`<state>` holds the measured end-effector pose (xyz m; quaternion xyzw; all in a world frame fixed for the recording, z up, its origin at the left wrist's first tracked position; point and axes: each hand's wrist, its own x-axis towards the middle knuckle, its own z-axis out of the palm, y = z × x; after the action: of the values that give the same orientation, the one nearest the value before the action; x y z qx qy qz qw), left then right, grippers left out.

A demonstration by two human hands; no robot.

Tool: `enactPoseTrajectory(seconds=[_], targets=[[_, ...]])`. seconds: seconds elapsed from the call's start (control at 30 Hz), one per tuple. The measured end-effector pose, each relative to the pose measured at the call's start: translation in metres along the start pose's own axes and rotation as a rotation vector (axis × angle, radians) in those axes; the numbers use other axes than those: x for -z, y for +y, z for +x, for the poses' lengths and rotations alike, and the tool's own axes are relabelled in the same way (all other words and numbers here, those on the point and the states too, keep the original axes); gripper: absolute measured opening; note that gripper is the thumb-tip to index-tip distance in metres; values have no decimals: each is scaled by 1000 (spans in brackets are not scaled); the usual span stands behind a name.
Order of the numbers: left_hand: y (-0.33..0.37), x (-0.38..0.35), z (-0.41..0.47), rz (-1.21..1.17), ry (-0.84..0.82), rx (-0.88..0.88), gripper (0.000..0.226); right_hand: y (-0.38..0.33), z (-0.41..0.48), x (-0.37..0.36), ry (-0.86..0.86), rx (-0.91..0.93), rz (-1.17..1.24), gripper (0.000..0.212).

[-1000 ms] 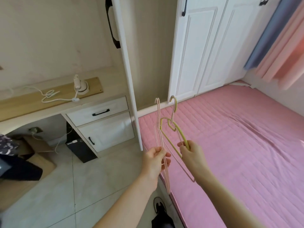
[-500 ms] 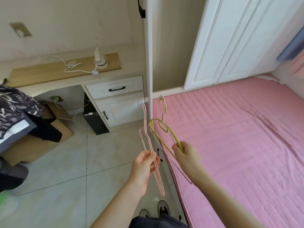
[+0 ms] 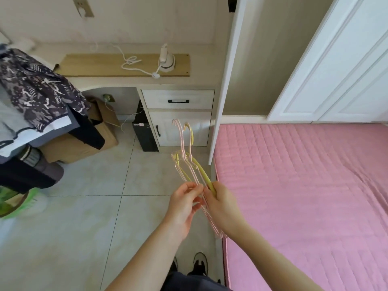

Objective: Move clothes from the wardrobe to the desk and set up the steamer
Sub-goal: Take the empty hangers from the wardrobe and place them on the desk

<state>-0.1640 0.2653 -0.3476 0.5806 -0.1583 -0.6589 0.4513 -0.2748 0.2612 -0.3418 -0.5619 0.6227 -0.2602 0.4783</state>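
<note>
Fingers (image 3: pixel 188 187) of the left hand (image 3: pixel 182 210) pinch thin pink wire hangers (image 3: pixel 182 141); the right hand (image 3: pixel 223 209) grips a thick yellow plastic hanger (image 3: pixel 202 171) touching them, above pale floor tiles (image 3: pixel 84 223).

one yellow hanger (image 3: pixel 202 172), one steamer (image 3: pixel 167 62)

The white steamer (image 3: pixel 166 59) stands upright on the desk (image 3: pixel 90 67), its cord (image 3: pixel 131 60) looped beside it. Dark patterned clothes (image 3: pixel 37 91) lie heaped at the left. The left hand (image 3: pixel 182 208) pinches thin pink hangers (image 3: pixel 182 162) against a yellow hanger (image 3: pixel 201 171) in the right hand (image 3: pixel 223 207).
</note>
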Motion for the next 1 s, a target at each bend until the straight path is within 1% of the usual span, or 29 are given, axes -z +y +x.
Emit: enactPoseTrajectory(seconds=[0.1,0.2,0.33,0.53,0.67,0.77,0.9,1.0], targets=[[4,3,2,-28,18,-14,5,-2,6,-3,-55,11,25,25],[9,9,6,-38,42,-16,12,-8,13,-7,-76,34,51,26],[19,22,18,-69,67,4,8,-19,28,-18,-80,78,-4,23],[50,50,49,-123,36,6,12,-41,60,-44,-87,124,-14,23],[90,82,85,-318,94,-14,24,-60,89,-67,-77,131,-33,25],[130,106,112,-468,116,0,19,-78,111,-85,-81,141,-28,25],[178,134,143,-622,82,37,26,-104,138,-110,-97,149,-29,26],[206,149,163,-735,55,53,24,-122,155,-130,-120,140,-19,25]])
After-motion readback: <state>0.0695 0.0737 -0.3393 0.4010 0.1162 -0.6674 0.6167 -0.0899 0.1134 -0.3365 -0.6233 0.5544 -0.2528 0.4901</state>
